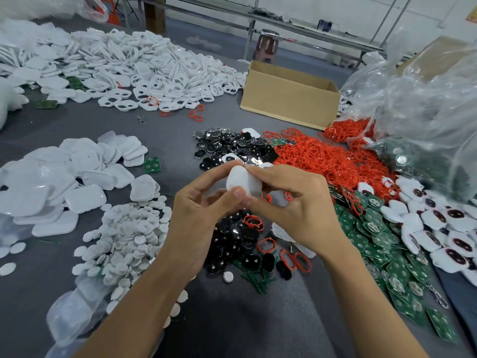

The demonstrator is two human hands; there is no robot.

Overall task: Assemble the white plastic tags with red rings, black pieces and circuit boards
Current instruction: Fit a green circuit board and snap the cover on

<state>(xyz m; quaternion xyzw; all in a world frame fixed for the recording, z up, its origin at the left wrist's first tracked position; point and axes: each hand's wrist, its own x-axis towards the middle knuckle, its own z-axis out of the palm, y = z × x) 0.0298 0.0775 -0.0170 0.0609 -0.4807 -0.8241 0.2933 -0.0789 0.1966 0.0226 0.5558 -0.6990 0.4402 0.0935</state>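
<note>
You have one white tag (242, 183) lifted off the worktop (245, 319) and held between both hands, right in front of you and directly above the heap of black pieces (240, 236). Your left hand (204, 210) grips it from below and the left, thumb tip pressed on its lower edge. Your right hand (291, 202) pinches its upper right side with curled fingers. The tag seems to run from upper left down to lower right, with a smooth plain face turned toward you. The parts you need lie mostly on your right. The red rings (322, 156) spread out beyond your right hand, and the green circuit boards (374, 228) sit just beside that wrist, so that hand looks the nearer one for either, while the black pieces sit under both. Your fingers cover most of the tag's edge and its far face is turned away. I cannot tell whether a ring, black piece or board is already seated in it. The hands themselves are slightly blurred, so where each fingertip sits is hard to make out. A cardboard box (289, 96) stands farther back, its inside out of view.
</note>
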